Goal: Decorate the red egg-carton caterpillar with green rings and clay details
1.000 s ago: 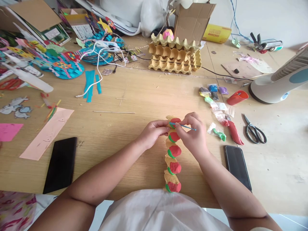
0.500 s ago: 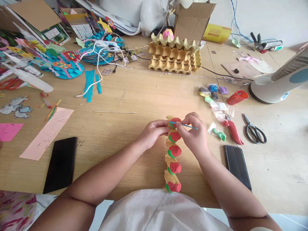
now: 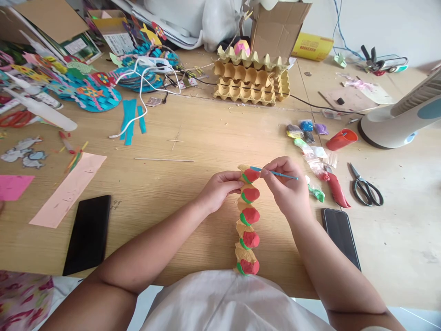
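Observation:
A strip of egg carton (image 3: 245, 228) lies lengthwise on the table in front of me, its near end by my shirt. Each of its several cups carries red clay (image 3: 251, 215) with a green edge (image 3: 245, 220) on the left. My left hand (image 3: 220, 189) pinches the strip's far end from the left side. In my right hand (image 3: 287, 186) is a thin blue clay tool (image 3: 283, 174), held between thumb and fingers. Its tip is at the red clay of the farthest cup; whether it touches I cannot tell.
Packets of coloured clay (image 3: 306, 131), a red cup (image 3: 341, 139), scissors (image 3: 365, 186) and a phone (image 3: 341, 236) lie to the right. A black tablet or phone (image 3: 87, 234) and pink paper strip (image 3: 69, 191) are left. Stacked egg cartons (image 3: 246, 94) stand behind.
My right hand has moved to the right with the blue tool, uncovering more of the farthest red cup. The left hand stays on the strip.

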Motion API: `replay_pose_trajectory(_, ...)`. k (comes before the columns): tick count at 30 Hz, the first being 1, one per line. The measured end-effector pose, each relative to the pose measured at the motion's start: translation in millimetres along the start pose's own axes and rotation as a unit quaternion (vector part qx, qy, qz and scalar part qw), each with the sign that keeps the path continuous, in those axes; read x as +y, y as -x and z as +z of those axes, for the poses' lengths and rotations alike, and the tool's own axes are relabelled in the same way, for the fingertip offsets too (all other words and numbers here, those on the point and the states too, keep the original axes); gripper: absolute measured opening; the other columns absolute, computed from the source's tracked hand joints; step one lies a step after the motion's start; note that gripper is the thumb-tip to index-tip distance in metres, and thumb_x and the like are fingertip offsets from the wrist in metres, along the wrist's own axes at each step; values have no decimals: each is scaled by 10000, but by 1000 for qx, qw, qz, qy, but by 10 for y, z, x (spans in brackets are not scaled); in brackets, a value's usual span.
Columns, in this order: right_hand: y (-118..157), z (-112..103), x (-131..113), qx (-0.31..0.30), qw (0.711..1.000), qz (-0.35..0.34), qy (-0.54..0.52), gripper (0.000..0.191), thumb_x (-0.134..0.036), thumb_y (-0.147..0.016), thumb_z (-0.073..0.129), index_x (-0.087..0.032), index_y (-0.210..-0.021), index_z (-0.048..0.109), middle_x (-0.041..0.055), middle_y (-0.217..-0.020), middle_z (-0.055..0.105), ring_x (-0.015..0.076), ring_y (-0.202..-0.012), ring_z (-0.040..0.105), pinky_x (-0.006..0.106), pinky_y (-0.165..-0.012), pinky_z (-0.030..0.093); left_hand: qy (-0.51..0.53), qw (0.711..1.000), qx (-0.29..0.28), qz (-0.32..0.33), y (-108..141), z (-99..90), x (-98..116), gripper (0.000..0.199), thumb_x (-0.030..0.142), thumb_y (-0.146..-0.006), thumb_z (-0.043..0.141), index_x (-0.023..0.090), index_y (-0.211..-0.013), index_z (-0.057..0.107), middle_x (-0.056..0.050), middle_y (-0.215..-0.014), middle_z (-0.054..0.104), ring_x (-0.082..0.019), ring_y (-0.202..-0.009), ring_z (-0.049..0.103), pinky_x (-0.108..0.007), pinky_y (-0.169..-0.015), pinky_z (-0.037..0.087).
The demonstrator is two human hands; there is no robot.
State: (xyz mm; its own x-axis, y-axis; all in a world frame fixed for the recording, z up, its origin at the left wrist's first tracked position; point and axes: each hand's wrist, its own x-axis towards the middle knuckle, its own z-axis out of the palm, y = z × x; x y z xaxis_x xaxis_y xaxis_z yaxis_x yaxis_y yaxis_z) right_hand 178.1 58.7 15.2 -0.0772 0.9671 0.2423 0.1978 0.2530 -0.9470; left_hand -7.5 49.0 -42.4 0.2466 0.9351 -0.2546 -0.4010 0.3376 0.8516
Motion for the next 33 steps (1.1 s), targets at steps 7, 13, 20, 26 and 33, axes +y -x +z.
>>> replay_pose_trajectory(7,4,-27,-10,-71,993,-50,76,37,-249,-905,736,-235,-870,741,22,-853,795,195,-782,745,330,-680,598,2,1000,-3,1,-15,-41,-34,230,249,-722,826,208,-946,855,-46,-931,808,-195,-862,709,-304,-769,518)
replay_pose_trajectory(13,10,-69,92,-110,957,-197,184,83,-205,-950,710,-268,-954,765,23,-886,813,208,-791,750,365,-728,597,12,1000,-10,8,-13,-52,-33,204,240,-744,832,217,-945,858,-36,-921,809,-171,-842,701,-279,-762,515)
replay_pose_trajectory(20,-36,-69,145,-131,912,-308,238,136,-186,-996,643,-285,-1013,735,39,-966,820,227,-873,750,392,-781,580,14,1000,-6,9,-14,-50,-17,203,212,-743,825,220,-942,861,-27,-891,804,-160,-821,683,-272,-749,505)
replay_pose_trajectory(26,-64,-62,173,-107,903,-343,237,134,-146,-975,674,-259,-1025,726,65,-991,768,219,-863,706,380,-763,552,18,1000,-9,16,-11,-52,-15,210,208,-742,823,215,-948,862,-29,-906,804,-159,-821,678,-273,-750,503)
replay_pose_trajectory(33,-48,-66,200,-62,896,-323,299,75,-213,-978,701,-263,-995,754,56,-969,677,211,-845,632,382,-755,484,25,999,-14,15,-15,-71,-40,234,204,-766,811,219,-994,863,-39,-934,813,-158,-842,693,-264,-758,516)
